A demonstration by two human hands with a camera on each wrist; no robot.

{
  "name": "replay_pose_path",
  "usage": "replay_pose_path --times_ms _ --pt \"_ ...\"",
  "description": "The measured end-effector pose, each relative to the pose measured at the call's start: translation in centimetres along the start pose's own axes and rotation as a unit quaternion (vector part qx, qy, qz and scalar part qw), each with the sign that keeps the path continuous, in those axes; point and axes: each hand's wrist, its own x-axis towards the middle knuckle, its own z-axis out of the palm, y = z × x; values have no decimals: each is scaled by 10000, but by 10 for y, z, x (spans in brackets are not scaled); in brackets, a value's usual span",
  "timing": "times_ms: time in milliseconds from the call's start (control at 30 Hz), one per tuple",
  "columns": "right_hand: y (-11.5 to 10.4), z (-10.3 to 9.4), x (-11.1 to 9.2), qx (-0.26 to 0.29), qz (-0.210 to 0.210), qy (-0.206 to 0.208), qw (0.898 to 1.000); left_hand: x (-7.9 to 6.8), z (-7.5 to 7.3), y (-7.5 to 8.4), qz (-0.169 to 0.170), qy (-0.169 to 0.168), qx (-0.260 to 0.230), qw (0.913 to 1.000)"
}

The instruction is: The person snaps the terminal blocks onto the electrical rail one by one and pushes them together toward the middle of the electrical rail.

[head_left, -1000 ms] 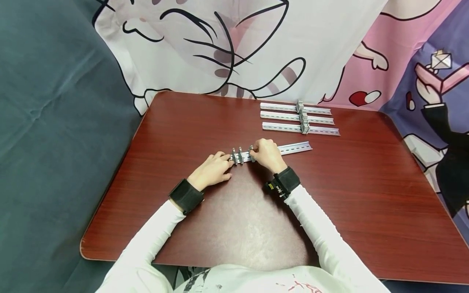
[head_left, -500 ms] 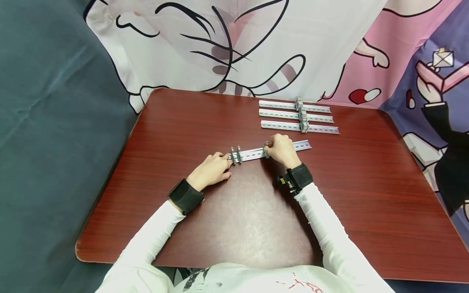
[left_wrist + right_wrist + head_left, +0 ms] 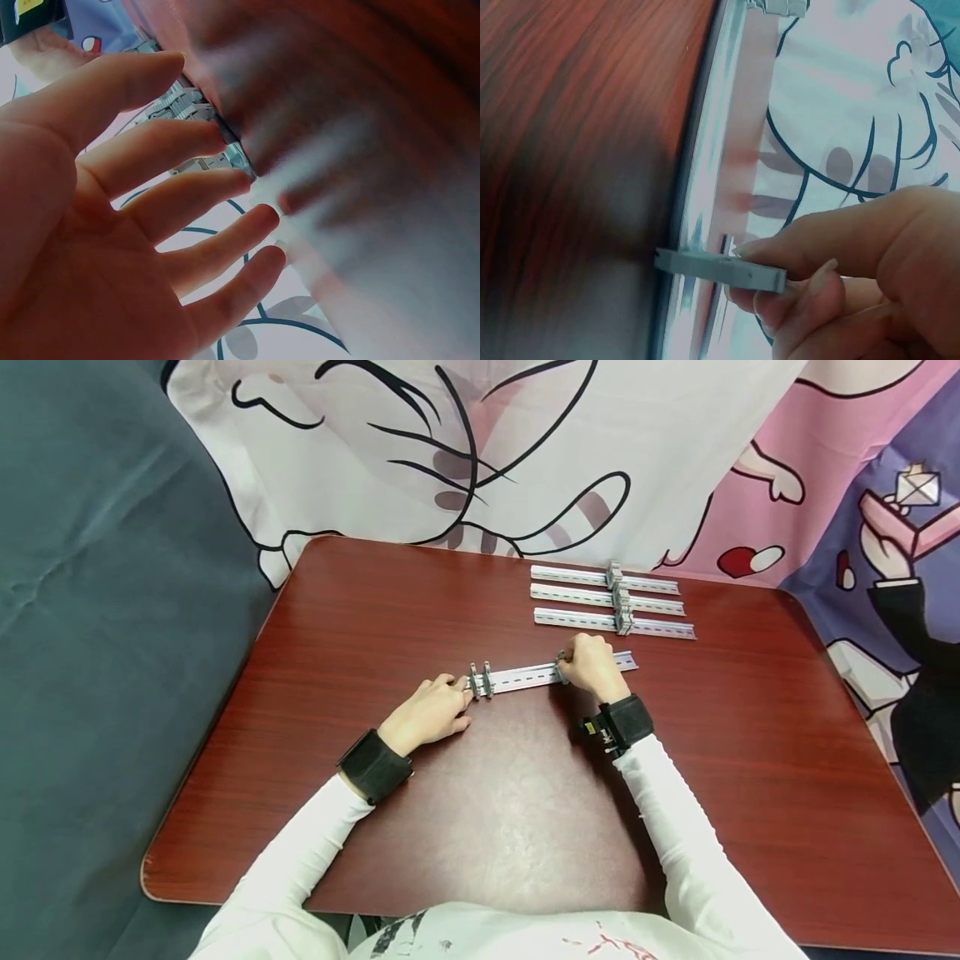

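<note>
A slotted metal DIN rail [image 3: 521, 677] lies at a slight slant on the table. Two grey rail clips [image 3: 481, 680] stand on it close to its left end. My left hand [image 3: 427, 714] rests there with fingers extended, its fingertips touching the end of the rail beside them; in the left wrist view those fingers [image 3: 187, 191] are spread and nearly straight. Toward the rail's right end my right hand [image 3: 592, 667] pinches another grey rail clip [image 3: 720, 270] between thumb and fingers. That clip sits across the rail in the right wrist view.
Three more DIN rails [image 3: 566, 595] lie parallel at the back right of the brown table [image 3: 345, 618], with grey clips [image 3: 621, 600] across their middles. A printed curtain [image 3: 540, 460] hangs behind the table, and green fabric [image 3: 127, 635] covers the left side.
My right hand has slid to the right along the rail with the pinched clip, away from the two clips at the left. My left hand has stayed at the rail's left end.
</note>
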Motion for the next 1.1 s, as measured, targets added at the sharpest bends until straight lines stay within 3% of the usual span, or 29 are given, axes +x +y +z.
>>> replay_pose_path --times_ms 300,533,833,1100 --pt "-2 -2 6 51 172 33 9998 0 -4 2 -185 -36 167 9997" --pt "9 10 -5 616 303 139 9975 2 0 3 -194 -141 149 9996" --pt "6 17 -12 545 74 472 9974 1 -3 -11 -309 -314 -250 9987" --pt "0 19 -15 668 147 624 9957 5 -3 -9 -260 -327 -373 9984"
